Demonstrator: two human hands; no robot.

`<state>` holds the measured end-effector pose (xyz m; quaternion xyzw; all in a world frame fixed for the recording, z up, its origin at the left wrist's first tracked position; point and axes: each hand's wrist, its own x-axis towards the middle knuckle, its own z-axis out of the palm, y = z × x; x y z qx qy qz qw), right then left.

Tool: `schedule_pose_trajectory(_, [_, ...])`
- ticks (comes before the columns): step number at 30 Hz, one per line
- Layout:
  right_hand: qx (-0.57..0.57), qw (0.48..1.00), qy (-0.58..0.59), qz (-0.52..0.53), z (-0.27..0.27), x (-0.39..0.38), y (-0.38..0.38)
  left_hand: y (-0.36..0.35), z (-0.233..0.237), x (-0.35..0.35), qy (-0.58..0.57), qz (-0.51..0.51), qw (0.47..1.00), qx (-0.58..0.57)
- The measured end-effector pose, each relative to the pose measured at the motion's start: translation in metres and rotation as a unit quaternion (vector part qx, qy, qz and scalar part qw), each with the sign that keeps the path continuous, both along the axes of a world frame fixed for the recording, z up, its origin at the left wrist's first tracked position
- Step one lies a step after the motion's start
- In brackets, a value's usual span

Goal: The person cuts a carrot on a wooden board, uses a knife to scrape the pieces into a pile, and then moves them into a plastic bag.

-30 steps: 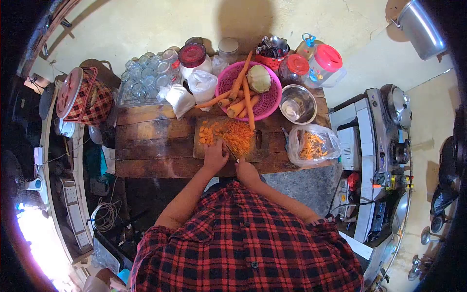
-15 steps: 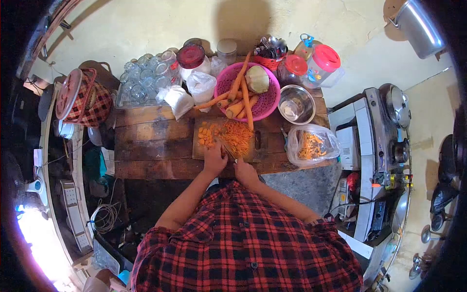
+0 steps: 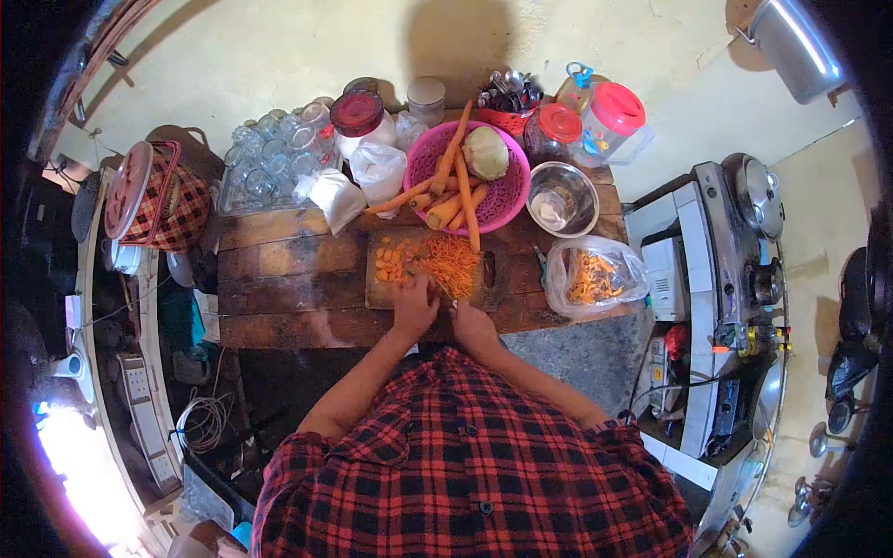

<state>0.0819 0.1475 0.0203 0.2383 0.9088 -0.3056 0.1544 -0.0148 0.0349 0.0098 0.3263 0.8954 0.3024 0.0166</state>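
A wooden cutting board (image 3: 379, 296) lies near the table's front edge. Carrot slices (image 3: 395, 259) cover its left part, and a heap of shredded carrot (image 3: 450, 265) its middle and right. My left hand (image 3: 415, 305) rests at the board's front edge with its fingers bent down on carrot pieces. Just right of it, my right hand (image 3: 473, 325) is closed round a knife (image 3: 455, 304), of which only a small part shows. Behind the board, a pink basket (image 3: 517, 198) holds whole carrots (image 3: 467, 200) and a pale green round vegetable (image 3: 486, 153).
A metal bowl (image 3: 590, 205) and a plastic bag of carrot peelings (image 3: 595, 277) are at the right. Glasses on a tray (image 3: 270, 205), white bags (image 3: 335, 197) and lidded jars stand along the back. A stove (image 3: 721, 223) is farther right.
The view has shifted slightly. My hands are still close together at the board's front edge, with the left fingers slightly nearer the knife. The basket and bowls keep their places.
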Motion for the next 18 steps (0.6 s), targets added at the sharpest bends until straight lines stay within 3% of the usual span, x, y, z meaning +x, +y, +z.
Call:
schedule_pose_trajectory(2, [0.004, 0.996, 0.082, -0.017, 0.005, 0.003, 0.004, 0.005, -0.017, -0.004, 0.054, -0.021, 0.997, 0.041])
schedule_pose_trajectory(5, [0.005, 0.986, 0.16, -0.04, 0.009, 0.01, 0.01, 0.009, 0.01, -0.014, 0.054, -0.034, 0.997, 0.043])
schedule_pose_trajectory(9, [-0.002, 0.991, 0.129, -0.031, 0.013, 0.019, 0.02, 0.001, 0.017, -0.056, 0.043, 0.018, 0.993, 0.111])
schedule_pose_trajectory(11, [-0.021, 0.995, 0.097, -0.012, 0.01, 0.023, 0.021, -0.004, 0.001, -0.081, 0.116, 0.1, 0.988, 0.027])
schedule_pose_trajectory(12, [-0.021, 0.995, 0.097, -0.012, 0.01, 0.025, 0.02, -0.005, -0.001, -0.088, 0.116, 0.099, 0.988, 0.028])
schedule_pose_trajectory(14, [-0.059, 0.992, 0.107, 0.011, 0.009, 0.027, 0.018, -0.007, -0.005, -0.099, 0.122, 0.095, 0.982, -0.107])
schedule_pose_trajectory(18, [-0.038, 0.997, 0.054, 0.042, 0.013, 0.024, 0.017, -0.004, -0.003, -0.107, 0.099, 0.059, 0.986, -0.121])
